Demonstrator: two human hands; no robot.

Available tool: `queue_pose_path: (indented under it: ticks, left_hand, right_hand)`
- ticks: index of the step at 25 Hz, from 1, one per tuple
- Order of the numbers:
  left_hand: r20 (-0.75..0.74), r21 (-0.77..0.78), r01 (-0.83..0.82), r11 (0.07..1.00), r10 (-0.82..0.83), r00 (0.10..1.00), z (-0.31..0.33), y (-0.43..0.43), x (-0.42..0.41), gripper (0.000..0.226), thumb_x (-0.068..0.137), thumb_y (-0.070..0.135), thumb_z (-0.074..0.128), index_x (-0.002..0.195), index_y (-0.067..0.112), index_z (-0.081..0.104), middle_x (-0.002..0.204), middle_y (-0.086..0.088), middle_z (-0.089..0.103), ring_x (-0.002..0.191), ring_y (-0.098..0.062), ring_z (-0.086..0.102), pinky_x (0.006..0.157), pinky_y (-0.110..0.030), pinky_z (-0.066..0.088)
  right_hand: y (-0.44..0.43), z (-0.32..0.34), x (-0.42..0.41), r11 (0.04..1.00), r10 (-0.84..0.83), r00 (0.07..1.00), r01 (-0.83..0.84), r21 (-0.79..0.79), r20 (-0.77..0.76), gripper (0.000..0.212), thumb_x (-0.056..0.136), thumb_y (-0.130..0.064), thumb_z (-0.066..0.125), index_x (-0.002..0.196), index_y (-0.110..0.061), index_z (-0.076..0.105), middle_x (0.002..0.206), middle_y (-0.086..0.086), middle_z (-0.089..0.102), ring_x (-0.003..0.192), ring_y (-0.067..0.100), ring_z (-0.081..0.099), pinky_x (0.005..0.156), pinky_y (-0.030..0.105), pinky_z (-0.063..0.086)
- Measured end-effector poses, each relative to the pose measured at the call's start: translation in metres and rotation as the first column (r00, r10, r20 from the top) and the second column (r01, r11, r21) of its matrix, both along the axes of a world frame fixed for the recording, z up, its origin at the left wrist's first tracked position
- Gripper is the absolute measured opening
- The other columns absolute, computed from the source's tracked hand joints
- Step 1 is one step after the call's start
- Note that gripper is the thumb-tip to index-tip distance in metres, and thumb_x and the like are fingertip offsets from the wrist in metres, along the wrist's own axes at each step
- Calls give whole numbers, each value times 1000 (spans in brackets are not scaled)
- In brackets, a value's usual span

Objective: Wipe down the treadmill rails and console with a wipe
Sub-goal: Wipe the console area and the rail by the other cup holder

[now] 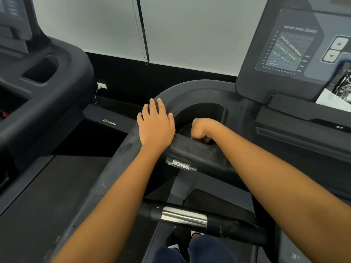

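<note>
My left hand lies flat, fingers straight, on the curved corner of the black treadmill rail, beside the cup holder. My right hand is curled into a fist on the near rim of that cup holder. Only a small dark wad, seemingly the wipe, shows under its fingers. The rail section with the BIGWAY label runs just below both wrists and looks streaked. The console panel with a heart-rate chart stands at the upper right.
A black-and-white packet leans on the console shelf at the far right. A front handlebar with a chrome sleeve crosses below my arms. A second treadmill stands to the left, with a wall socket between the machines.
</note>
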State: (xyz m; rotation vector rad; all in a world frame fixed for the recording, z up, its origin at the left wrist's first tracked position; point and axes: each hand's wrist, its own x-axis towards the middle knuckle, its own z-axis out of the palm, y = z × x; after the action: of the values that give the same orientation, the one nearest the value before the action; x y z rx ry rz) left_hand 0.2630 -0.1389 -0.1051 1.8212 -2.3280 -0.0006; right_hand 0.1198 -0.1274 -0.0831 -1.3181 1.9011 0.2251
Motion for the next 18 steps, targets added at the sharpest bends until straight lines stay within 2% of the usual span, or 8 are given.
queue_pose_path:
  ticks: [2,3,5,6,8,12,16,18]
  left_hand:
    - [-2,-9,-1,1000,1,1000,-1,1,-1,60,100,40,29,151,10,18,155,-16,23,141,-34,23,112,-49,23]
    - [3,-15,0,1000,0,1000,-1,1,-1,60,100,40,29,151,10,19,155,-16,23,141,-34,24,112,-49,24]
    - [1,-19,-4,1000,4,1000,-2,1,0,60,100,40,30,151,10,19,155,-16,24,141,-34,24,112,-49,24]
    - [-1,-19,-7,1000,7,1000,-2,1,1,60,100,40,29,151,10,19,155,-15,24,141,-33,24,112,-49,24]
    - [0,-17,-5,1000,5,1000,-1,1,2,60,100,40,29,151,11,18,155,-15,23,142,-33,23,112,-49,23]
    - [10,-15,-14,1000,14,1000,-2,1,1,60,100,41,28,151,11,18,156,-15,23,142,-33,23,112,-48,24]
    - [17,-23,-19,1000,19,1000,-2,0,-1,60,100,41,29,151,10,20,155,-16,24,141,-33,25,111,-49,25]
    - [17,-27,-19,999,19,1000,-2,1,-2,59,100,40,29,150,10,21,154,-16,25,140,-33,26,110,-49,26]
  right_hand:
    - [1,0,-4,952,-271,930,297,-75,246,25,80,3,67,104,4,67,94,17,66,81,26,67,75,33,58]
    - [2,0,-3,913,-328,909,375,-159,258,19,78,-1,71,96,3,67,87,15,67,77,25,68,72,33,59]
    - [6,-2,-1,867,-300,954,285,-409,29,18,83,-15,71,83,-1,60,73,11,61,71,25,64,61,32,52]
    - [8,-4,1,853,-252,961,165,-495,-115,20,87,-20,68,82,-4,56,75,11,59,74,28,63,60,32,47]
    - [8,-10,5,837,-234,953,98,-538,-190,15,92,-18,63,90,-4,57,88,14,62,85,31,63,63,34,43]
    - [-8,-21,16,812,-402,899,438,-387,174,15,88,-14,63,95,-1,62,99,16,66,90,29,64,67,33,51]
    - [-4,-15,21,940,-256,905,315,-132,339,22,89,-16,61,104,-2,67,101,16,66,94,28,63,85,40,55]
    - [-3,-4,17,968,-205,916,243,-70,344,21,91,-13,57,107,-1,64,101,13,63,93,24,61,81,35,54]
